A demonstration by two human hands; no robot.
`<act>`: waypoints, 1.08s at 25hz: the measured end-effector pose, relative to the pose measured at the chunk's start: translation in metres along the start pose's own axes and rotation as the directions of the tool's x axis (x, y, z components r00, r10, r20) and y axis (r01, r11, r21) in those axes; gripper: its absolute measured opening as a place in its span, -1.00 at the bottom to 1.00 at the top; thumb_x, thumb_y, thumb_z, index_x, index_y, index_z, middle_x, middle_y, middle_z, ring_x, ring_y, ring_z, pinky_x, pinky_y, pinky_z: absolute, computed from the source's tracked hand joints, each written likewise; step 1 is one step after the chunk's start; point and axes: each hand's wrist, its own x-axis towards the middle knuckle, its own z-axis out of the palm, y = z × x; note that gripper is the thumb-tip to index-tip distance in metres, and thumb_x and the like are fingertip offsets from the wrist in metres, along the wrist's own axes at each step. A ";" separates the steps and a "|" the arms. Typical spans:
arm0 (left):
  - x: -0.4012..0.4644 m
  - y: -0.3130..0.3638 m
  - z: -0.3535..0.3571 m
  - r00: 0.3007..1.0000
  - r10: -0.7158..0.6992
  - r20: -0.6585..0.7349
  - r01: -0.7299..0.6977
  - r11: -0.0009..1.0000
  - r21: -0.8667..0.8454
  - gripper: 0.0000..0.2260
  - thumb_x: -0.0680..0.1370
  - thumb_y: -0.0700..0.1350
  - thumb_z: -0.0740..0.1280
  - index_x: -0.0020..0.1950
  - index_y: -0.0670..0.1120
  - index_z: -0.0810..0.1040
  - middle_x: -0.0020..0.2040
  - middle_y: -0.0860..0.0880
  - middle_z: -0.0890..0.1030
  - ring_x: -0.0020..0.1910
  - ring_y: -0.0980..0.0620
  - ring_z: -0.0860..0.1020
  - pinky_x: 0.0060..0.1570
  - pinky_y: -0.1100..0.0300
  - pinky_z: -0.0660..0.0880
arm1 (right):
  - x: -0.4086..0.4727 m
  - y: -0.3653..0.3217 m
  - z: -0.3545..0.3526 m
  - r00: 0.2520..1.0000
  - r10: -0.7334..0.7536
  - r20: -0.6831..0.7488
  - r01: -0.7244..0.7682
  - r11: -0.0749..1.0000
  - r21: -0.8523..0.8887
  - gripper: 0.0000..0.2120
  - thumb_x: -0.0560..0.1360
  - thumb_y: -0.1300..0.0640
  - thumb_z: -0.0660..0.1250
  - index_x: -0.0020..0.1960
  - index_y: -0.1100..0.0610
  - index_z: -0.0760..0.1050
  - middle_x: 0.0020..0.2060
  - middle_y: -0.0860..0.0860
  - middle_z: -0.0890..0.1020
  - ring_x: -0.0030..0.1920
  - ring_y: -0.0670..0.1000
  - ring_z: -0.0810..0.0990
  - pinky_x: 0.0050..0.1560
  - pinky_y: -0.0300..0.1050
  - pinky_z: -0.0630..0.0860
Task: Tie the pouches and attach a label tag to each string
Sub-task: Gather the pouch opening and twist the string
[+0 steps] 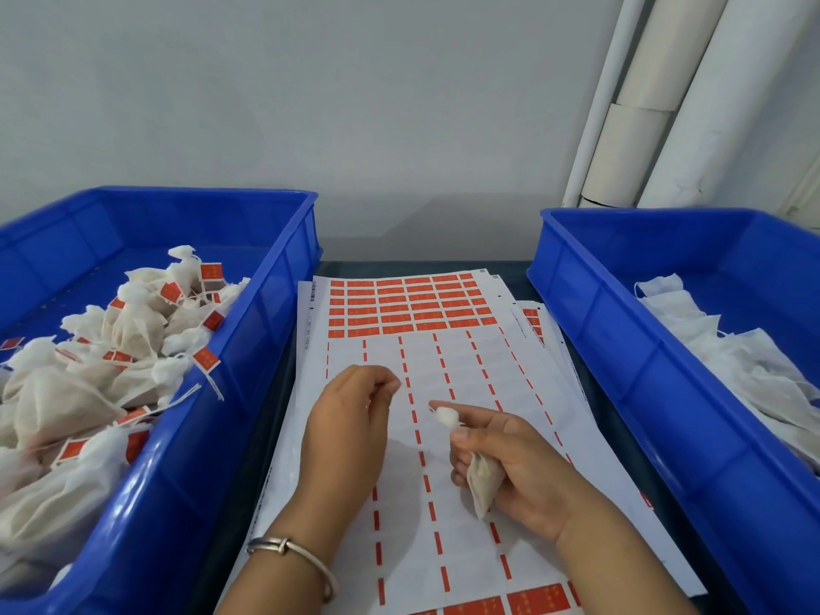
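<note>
White gauze pouch gripped in our right hand, neck bunched at the fingertips. Left hand pinches closed, presumably on the string, too thin to confirm. Step: tying. Next: a red label from the sheet.

I count two blue bins: a left bin and a right bin. I see one pouch held over the label sheets, of which I make out at least two stacked. The tied pouches heaped in the left bin and the loose pouches in the right are too many and too tangled for me to count. One bracelet is in view, and two hands.
</note>
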 end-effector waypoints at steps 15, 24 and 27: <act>0.014 0.056 -0.010 0.991 0.126 0.054 -0.119 0.986 -0.120 -0.76 0.51 -0.03 0.32 -0.23 0.28 0.35 -0.24 0.35 0.44 -0.11 0.45 0.43 -0.34 0.52 0.34 | -0.011 -0.034 -0.003 0.976 -0.188 0.108 0.199 0.974 -0.104 -0.83 0.39 0.07 0.34 -0.11 0.05 0.69 -0.07 0.05 0.70 -0.02 0.05 0.68 0.00 -0.17 0.60; 0.048 0.033 0.071 0.878 -0.118 0.463 0.103 0.993 0.058 -0.57 0.54 0.14 0.25 0.38 0.07 0.33 0.39 0.06 0.38 0.38 -0.01 0.34 0.26 0.15 0.35 | 0.006 -0.056 -0.045 0.908 -0.190 -0.373 0.210 0.978 0.012 -0.90 0.46 0.12 0.37 -0.15 0.07 0.66 -0.22 0.06 0.70 -0.28 -0.01 0.68 -0.25 -0.08 0.57; 0.033 0.008 0.086 0.795 -0.036 0.605 -0.260 0.882 0.394 -0.32 0.52 0.35 0.02 0.53 0.06 -0.06 0.56 0.04 -0.08 0.52 -0.02 -0.13 0.44 -0.05 -0.18 | 0.020 -0.063 -0.058 0.857 -0.207 -0.472 0.221 0.975 -0.026 -0.90 0.48 0.09 0.37 -0.17 0.04 0.65 -0.29 -0.01 0.70 -0.35 -0.08 0.67 -0.37 -0.16 0.54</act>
